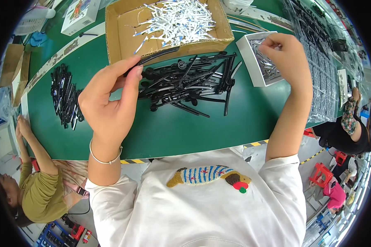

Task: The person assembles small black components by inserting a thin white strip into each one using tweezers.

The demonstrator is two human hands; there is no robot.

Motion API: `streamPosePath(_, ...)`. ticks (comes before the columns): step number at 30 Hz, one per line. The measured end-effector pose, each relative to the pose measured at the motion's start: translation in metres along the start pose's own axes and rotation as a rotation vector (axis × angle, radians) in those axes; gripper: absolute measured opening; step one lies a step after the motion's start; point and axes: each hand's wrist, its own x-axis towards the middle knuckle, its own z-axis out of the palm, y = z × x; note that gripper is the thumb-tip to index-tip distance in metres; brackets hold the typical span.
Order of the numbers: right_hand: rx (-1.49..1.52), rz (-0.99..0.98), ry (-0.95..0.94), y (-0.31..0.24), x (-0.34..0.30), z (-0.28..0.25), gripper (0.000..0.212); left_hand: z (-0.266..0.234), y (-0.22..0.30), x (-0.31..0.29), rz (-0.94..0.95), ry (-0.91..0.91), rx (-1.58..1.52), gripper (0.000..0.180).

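My left hand [111, 96] pinches a slim, curved black plastic strip [158, 54] between thumb and fingertips. The strip points up to the right, in front of the cardboard box. My right hand [286, 55] is over a small white box [257, 77] filled with thin silvery metal pieces [269, 71]. Its fingers are drawn together at the box, and whatever they hold is too small or hidden to name. Between my hands lies a loose pile of similar black strips [185, 82], some with round ends.
A cardboard box [123, 31] of white and blue paper scraps [179, 20] stands behind the pile. Another heap of black pieces [64, 96] lies at left on the green table [185, 133]. Clear plastic trays [323, 82] stand at right. A co-worker [41, 189] sits at left.
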Motion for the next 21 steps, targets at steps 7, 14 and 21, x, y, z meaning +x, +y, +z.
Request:
streamPosePath(7,0.916,0.125,0.058,-0.022,-0.002,-0.006,0.013,0.007,0.003,-0.006,-0.056,0.031,-0.103,0.016)
streamPosePath(14,1.423,0.122,-0.210,-0.109,-0.046,0.034,0.006,0.015,0.014,-0.010,-0.102,0.030,-0.355,0.018)
streamPosePath(21,1.491,0.094,-0.221,-0.113,-0.050,0.051,0.012,0.010,0.016,-0.013,0.021,-0.036,-0.372,0.020)
